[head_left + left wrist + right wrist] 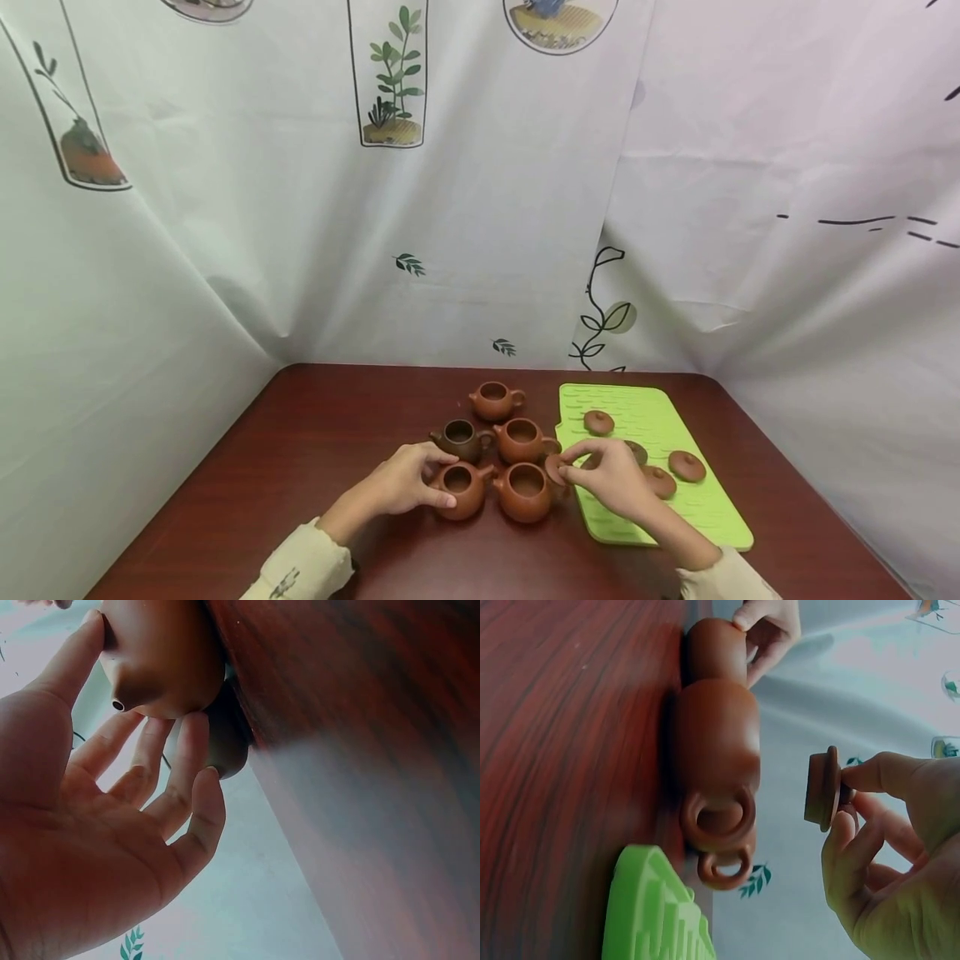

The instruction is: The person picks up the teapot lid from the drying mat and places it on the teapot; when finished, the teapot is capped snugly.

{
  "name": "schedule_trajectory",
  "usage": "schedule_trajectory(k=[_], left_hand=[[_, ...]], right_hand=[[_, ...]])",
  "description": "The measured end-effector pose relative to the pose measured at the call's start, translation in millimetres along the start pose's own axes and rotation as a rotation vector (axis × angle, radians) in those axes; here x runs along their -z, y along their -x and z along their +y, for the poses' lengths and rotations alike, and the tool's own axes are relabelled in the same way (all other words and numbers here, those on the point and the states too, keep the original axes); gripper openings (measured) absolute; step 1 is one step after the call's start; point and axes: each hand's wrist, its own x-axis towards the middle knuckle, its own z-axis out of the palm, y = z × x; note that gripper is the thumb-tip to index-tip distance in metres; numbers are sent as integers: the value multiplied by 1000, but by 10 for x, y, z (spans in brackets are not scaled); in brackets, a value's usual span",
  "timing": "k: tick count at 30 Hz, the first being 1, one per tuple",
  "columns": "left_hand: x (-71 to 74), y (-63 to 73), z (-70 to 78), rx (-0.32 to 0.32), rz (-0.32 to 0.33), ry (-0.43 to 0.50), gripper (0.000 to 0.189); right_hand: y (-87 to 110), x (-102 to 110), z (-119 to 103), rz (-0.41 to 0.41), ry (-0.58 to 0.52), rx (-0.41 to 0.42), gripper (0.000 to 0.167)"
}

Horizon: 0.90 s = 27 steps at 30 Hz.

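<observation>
My left hand (411, 479) grips a small reddish-brown teapot (462, 500) at the front left, thumb on its near side and fingers on the far side. Its spout (131, 690) shows in the left wrist view, and its top is uncovered. Between thumb and fingers, my right hand (611, 475) pinches a brown teapot lid (825, 787) by its knob. That lid is held in the air beside the handle of the front right teapot (523, 493), whose mouth is uncovered. In the right wrist view, this teapot's ring handle (720, 817) points toward the green mat.
Behind stand a dark brown teapot (461, 440) and two reddish-brown teapots (520, 442), all lidless. A green ridged mat (705, 508) lies at the right, bearing several lids (687, 467), one of them dark. White printed cloth (480, 208) hangs around the dark red table (300, 442).
</observation>
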Motion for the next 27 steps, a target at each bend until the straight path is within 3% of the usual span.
schedule_trajectory(k=[9, 17, 27], left_hand=[[13, -1, -11, -7, 6, -14, 64], [5, -15, -18, -12, -3, 6, 62], [10, -5, -1, -12, 16, -17, 62]], right_hand=[[-125, -137, -80, -20, -43, 73, 9], [-203, -299, -106, -36, -114, 71, 6], [-306, -529, -236, -64, -123, 100, 7]])
